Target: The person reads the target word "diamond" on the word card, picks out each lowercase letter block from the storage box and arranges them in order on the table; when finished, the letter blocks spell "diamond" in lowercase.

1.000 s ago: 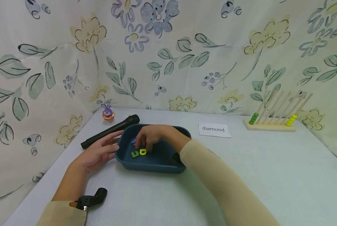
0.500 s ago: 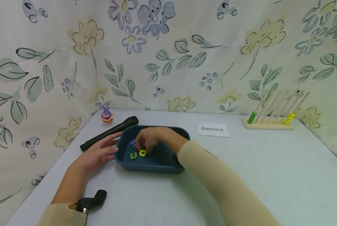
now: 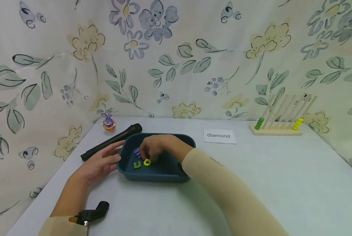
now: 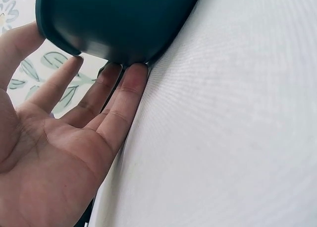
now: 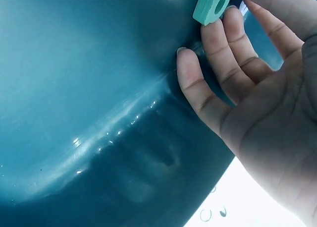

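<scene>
A dark blue-green plastic tray sits on the white table, with a few foam-like letters inside. My left hand touches the tray's left wall; in the left wrist view its fairly straight fingers meet the underside of the rim and wall. My right hand reaches down into the tray, fingers bent. A yellow ring-shaped letter lies by its fingertips, a green U nearer the front, and a purple letter is partly covered. In the right wrist view a green holed letter touches one fingertip; whether it is pinched is hidden.
Behind the left hand lies a black microphone. A purple rabbit toy stands at the back left. A card reading "diamond" lies right of the tray. Farther right stands a wooden bead rack. A floral cloth hangs behind.
The head view has shifted a little. The yellow letter has turned slightly beside my right fingertips, and more of the purple letter shows than one second ago. My left hand stays at the tray.
</scene>
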{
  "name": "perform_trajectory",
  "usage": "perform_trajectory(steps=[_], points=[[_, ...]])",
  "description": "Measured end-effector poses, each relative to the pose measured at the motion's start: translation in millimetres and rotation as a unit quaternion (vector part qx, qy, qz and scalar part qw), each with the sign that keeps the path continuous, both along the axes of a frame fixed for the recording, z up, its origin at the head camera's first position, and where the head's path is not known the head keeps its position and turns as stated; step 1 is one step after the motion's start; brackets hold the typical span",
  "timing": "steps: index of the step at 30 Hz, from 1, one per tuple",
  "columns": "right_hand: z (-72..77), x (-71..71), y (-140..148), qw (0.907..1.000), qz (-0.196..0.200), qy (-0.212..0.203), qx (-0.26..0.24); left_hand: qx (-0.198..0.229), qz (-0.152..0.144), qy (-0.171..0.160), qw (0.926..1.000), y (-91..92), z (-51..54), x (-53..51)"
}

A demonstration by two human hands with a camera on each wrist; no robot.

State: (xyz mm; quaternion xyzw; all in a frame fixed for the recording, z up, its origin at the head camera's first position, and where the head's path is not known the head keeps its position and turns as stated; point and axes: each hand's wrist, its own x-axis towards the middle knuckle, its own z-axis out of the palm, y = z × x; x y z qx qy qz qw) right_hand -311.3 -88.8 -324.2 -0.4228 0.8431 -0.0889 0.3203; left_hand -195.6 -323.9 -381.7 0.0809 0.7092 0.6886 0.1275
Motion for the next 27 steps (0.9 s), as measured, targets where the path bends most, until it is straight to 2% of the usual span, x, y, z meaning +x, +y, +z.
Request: perform_trajectory(steps=[6,12,17,21,27], points=[[-0.9,-1.4,2,0.9999,-0.007,-0.006,-0.01,0.001,0.003,-0.009,0.9999,0.1,-1.5,0.2],[4.0,-8.6,12,0.996,-0.039,-0.022,-0.077,0.0,0.006,-0.011,0.9999,1.8,0.8,-0.1],[2.3,-12.2,19,0.9897,-0.062,-0.051,-0.118,-0.012,0.005,-0.012,0.9998,1.9,-1.2,1.5],[1.2,-14.5,23,0.9818,-0.077,-0.096,-0.145,-0.003,0.003,-0.016,0.9999,2.2,-3.6,2.3],[10.0,-16.0,30,0.9702,-0.079,-0.147,-0.176,0.0,0.009,-0.012,0.9999,2.2,1.0,0.6]])
